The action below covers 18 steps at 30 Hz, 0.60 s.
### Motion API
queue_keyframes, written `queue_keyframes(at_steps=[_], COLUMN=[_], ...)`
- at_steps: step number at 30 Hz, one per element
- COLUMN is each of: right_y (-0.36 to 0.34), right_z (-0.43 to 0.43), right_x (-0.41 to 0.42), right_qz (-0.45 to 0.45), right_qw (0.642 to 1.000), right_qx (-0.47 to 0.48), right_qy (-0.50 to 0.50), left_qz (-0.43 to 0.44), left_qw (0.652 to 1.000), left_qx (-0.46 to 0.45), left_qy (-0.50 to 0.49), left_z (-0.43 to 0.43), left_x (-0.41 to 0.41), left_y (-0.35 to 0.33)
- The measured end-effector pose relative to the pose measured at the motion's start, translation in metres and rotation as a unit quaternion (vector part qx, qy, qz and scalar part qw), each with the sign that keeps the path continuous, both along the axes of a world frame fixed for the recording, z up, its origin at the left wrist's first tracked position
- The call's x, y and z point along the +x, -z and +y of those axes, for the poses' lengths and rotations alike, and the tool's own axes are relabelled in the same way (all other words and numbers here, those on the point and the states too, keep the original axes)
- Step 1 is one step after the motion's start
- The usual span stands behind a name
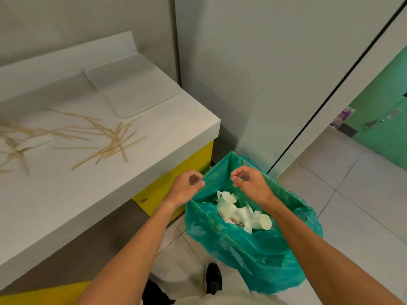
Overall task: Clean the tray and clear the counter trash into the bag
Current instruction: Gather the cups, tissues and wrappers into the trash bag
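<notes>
A green trash bag [253,249] stands open on the floor beside the counter, holding crumpled white paper cups [242,214]. Both my hands hover over its mouth. My left hand [187,187] has loosely curled fingers with the tips at the bag's left rim and holds nothing that I can see. My right hand [248,181] is also loosely curled and empty, in front of the bag's far wall. On the white counter [88,205] lies a bare white tray [132,84] at the back right. Several thin wooden sticks [105,137] are scattered left of the tray, with white paper scraps [33,142] at the far left.
The counter has yellow cabinet fronts [171,186] below it, right next to the bag. A grey wall stands behind. Tiled floor [352,194] stretches to the right toward a green door [385,102]. My dark shoe [213,278] is just left of the bag.
</notes>
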State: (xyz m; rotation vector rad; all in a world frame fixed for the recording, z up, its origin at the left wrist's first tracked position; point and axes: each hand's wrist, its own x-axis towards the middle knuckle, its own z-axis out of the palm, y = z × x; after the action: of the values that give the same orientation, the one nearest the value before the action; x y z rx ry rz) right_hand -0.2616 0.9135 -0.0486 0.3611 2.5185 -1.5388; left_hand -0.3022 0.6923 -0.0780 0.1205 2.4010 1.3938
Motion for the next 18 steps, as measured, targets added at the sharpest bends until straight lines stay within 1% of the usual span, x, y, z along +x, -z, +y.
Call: queue_keyframes(at_steps=[4,8,10,18], right_y=[-0.019,-0.042,-0.05,-0.082], right_z=[-0.059,-0.136,-0.163,-0.333], right_x=[-0.036,-0.071,-0.083,-0.121], right_qz=[0.027,0.068,0.079,0.094], right_qw=[0.998,0.989,0.985,0.948], right_qx=[-0.036,-0.061,-0.07,-0.105], right_qy=[-0.046,-0.118,-0.138,-0.285], left_qz=[0.041,0.085,0.095,0.147], left_qw=[0.998,0.988,0.984,0.939], left_qx=[0.037,0.037,0.042,0.05], left_qy=[-0.04,-0.125,-0.148,-0.308], left_z=[-0.054,-0.123,-0.146,-0.302], left_x=[-0.005,-0.003,-0.002,0.007], left_y=[-0.025,-0.051,-0.063,-0.096])
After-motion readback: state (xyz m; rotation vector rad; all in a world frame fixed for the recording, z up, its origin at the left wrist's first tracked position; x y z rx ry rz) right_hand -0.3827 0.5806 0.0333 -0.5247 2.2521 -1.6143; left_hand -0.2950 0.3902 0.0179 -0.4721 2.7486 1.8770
